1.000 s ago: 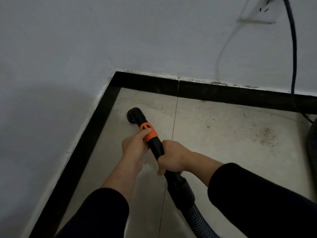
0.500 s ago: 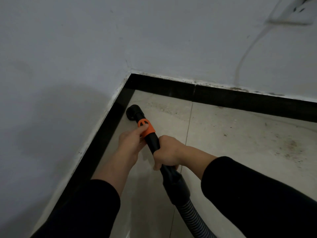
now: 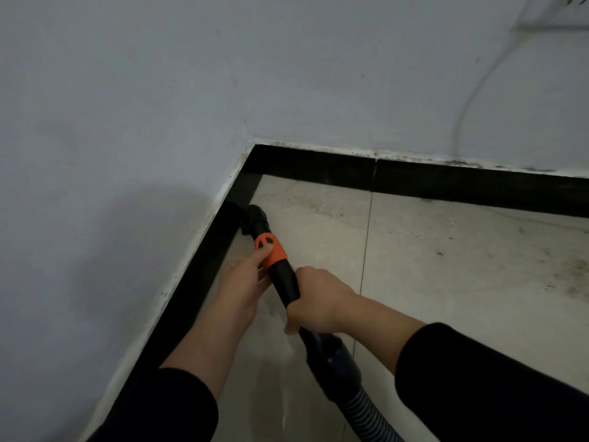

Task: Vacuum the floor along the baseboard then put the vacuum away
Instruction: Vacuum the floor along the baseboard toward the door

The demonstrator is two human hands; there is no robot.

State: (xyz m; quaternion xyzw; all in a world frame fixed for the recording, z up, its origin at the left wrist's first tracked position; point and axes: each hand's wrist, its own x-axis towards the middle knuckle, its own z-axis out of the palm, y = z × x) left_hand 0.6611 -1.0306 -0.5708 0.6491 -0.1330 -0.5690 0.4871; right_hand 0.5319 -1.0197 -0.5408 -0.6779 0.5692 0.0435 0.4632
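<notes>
My left hand [image 3: 242,282] holds the vacuum tube [image 3: 283,283] near its front, the thumb laid on the orange collar [image 3: 271,247] and the fingers curled under the tube. My right hand [image 3: 318,298] is wrapped tight round the black tube just behind it, the knuckles up. The only marking I can find is a group of dark shapes on top of the orange collar; they are too small and dim to read as letters. The tube's long axis runs from the lower right to the upper left. The ribbed hose [image 3: 360,413] trails off at the bottom edge by my right sleeve [image 3: 478,387], and the nozzle [image 3: 253,218] leads at the far end. The nozzle points down and left at the foot of the black baseboard [image 3: 197,275] along the left wall [image 3: 111,122], a little short of the corner. Black lies against black there, so I cannot tell whether the nozzle touches the board or sits just beside it. The pale tiled floor [image 3: 446,282] shows dark specks of dirt [image 3: 567,282] to the right. A grout line [image 3: 366,237] runs from the far baseboard towards my right wrist. A white cable [image 3: 471,100] hangs down the far wall from a socket plate [image 3: 554,9] at the top right.
</notes>
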